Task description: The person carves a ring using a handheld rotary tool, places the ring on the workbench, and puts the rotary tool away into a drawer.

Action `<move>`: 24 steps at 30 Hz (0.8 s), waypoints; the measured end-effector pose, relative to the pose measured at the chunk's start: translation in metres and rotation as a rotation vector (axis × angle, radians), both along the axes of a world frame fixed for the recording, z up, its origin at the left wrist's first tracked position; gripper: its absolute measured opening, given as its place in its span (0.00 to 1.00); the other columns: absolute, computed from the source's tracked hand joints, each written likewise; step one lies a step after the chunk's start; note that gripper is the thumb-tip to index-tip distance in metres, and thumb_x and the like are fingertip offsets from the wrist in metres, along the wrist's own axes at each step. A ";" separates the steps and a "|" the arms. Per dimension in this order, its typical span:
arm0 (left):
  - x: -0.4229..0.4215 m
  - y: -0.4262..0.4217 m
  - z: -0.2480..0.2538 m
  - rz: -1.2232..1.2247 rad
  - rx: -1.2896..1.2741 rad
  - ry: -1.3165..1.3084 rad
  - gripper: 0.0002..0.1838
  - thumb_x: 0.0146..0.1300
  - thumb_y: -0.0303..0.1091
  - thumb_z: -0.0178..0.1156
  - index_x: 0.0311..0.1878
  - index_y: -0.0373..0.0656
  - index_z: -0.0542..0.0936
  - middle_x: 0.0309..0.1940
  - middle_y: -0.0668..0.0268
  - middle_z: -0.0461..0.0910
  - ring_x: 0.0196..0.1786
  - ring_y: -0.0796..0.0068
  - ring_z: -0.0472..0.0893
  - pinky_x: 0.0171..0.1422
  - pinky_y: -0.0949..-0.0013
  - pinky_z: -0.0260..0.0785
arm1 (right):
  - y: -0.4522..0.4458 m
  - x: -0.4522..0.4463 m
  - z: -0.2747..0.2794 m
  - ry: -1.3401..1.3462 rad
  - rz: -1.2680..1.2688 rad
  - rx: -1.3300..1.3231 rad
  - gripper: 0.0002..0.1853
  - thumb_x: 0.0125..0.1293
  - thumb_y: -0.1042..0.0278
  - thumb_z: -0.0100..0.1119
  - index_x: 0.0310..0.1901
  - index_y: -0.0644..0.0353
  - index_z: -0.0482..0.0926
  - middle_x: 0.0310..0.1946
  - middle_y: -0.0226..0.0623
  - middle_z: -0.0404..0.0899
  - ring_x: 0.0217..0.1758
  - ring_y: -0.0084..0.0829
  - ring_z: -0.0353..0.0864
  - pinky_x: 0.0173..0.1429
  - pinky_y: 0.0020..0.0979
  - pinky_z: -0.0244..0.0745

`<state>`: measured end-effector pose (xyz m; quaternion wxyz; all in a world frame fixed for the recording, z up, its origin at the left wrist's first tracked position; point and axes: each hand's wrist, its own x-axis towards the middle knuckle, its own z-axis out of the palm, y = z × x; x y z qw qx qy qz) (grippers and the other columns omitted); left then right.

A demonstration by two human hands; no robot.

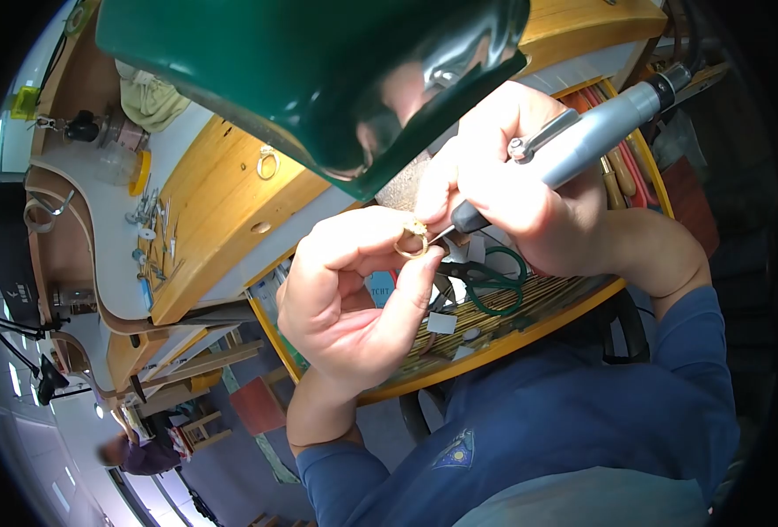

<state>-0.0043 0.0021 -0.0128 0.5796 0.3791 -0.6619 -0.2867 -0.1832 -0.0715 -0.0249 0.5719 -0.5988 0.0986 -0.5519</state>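
Note:
Between its thumb and fingers my left hand (354, 299) pinches a gold ring (412, 241) above the open drawer. My right hand (529, 176) is closed around a grey rotary handpiece (595, 136) with a black nose. The thin tip of the handpiece points at the ring's right side; whether it touches cannot be made out. Behind the fingertips, a brown bench pin (402, 186) is partly hidden. Strong light washes out the fingers of my right hand.
A green glossy lamp shade (301, 79) hangs over the wooden bench (222, 193). Another ring (267, 163) lies on the bench. Below my hands, the drawer (529, 332) holds green-handled scissors (499, 281). Small tools (153, 241) lie at the left. A person (147, 457) is in the background.

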 end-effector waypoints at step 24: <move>0.003 -0.008 -0.011 0.106 -0.257 -0.115 0.20 0.49 0.15 0.73 0.45 0.35 0.78 0.38 0.52 0.84 0.39 0.65 0.85 0.43 0.68 0.79 | 0.001 0.006 -0.003 -0.064 0.034 0.052 0.07 0.67 0.73 0.54 0.38 0.61 0.65 0.32 0.51 0.82 0.36 0.30 0.83 0.44 0.33 0.81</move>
